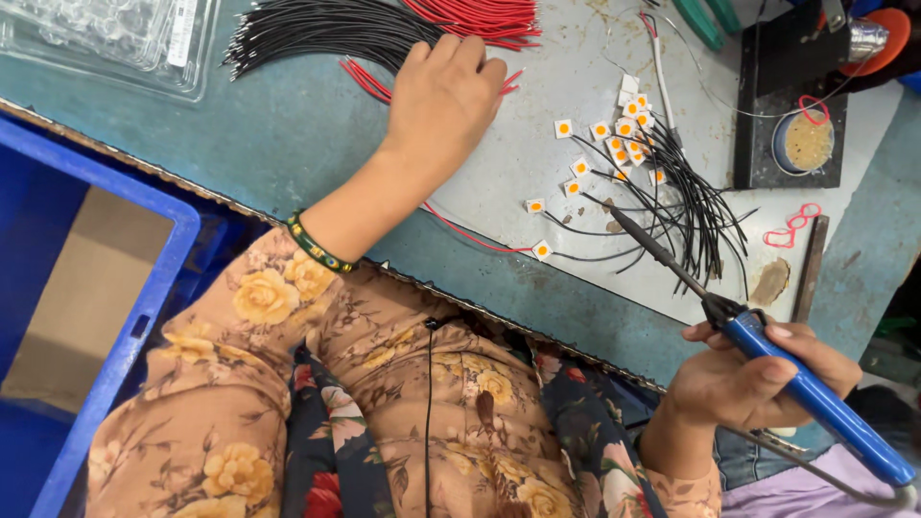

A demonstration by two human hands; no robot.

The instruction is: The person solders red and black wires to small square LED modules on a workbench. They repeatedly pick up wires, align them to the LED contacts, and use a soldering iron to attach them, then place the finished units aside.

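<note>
L hand [443,94] is laid palm-down on the mat [537,206], fingers reaching onto the black wires [326,29] and red wires [475,17] at the top edge; fingertips are covered by the hand itself, so whether a wire is pinched can't be told. R hand [758,376] is clenched round the blue handle of the iron [767,350], thumb on top.

Counts: 2 hands, 1 iron, 2 loose wire bundles (1 black, 1 red), approx. 15 small white chips [624,144] w/ orange centres, most already tied to short black leads fanned out at mat centre; exact no. is hard to make out where they overlap. 1 stray red wire [470,235] is seen under the L wrist. 1 stand [791,115] w/ a round tin is set at upper right. 1 clear tray [106,43] upper left, 1 blue crate [125,336] lower left.

Both bundles are cut off by the top edge; the iron's cord runs out at the lower right corner.

The iron's long axis runs diagonally: handle low right, tip pointed up-left, resting near a chip lead at mat centre. Contact w/ the lead can't be confirmed.
</note>
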